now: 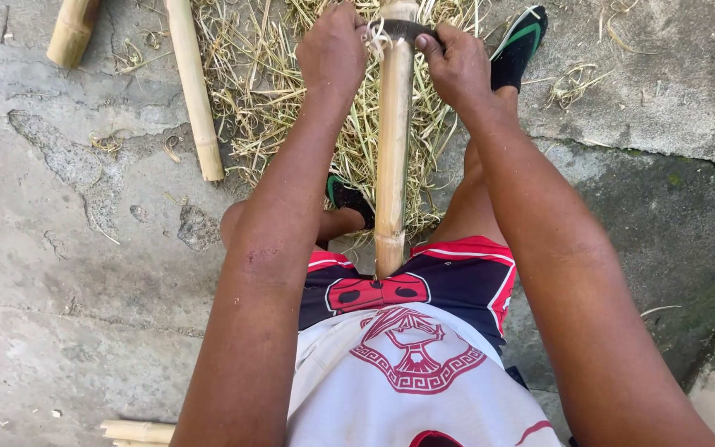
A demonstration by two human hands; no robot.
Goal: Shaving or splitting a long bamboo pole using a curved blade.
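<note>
Seen from above: a bamboo pole [393, 157] lying lengthwise away from the body, near end resting against the lap at the red and black shorts [424, 285], far end reaching up between the two hands. Long axis of the pole running straight forward, nearly vertical in the view. Across it, at the far end, a dark curved blade [403, 30], set crosswise to the pole. Left hand [334, 50] clenched around the left end of the blade, just left of the pole; right hand [457, 62] clenched around the right end, just right of the pole. Both hands about equally near to the pole, one on each side, both arms stretched forward. A pale curl of shaving [376, 37] visible beside the left hand, touching the blade. Under the pole, a heap of thin dry shavings [266, 108] spread on the concrete floor [59, 248]. Counted: one pole in work; two more bamboo pieces at upper left, one long [194, 91] and one short at the corner [72, 31]; some more pale pieces [138, 430] at the bottom edge, number hard to tell. Two feet in black and green sandals, one far right [519, 45], one near the pole [349, 199].
</note>
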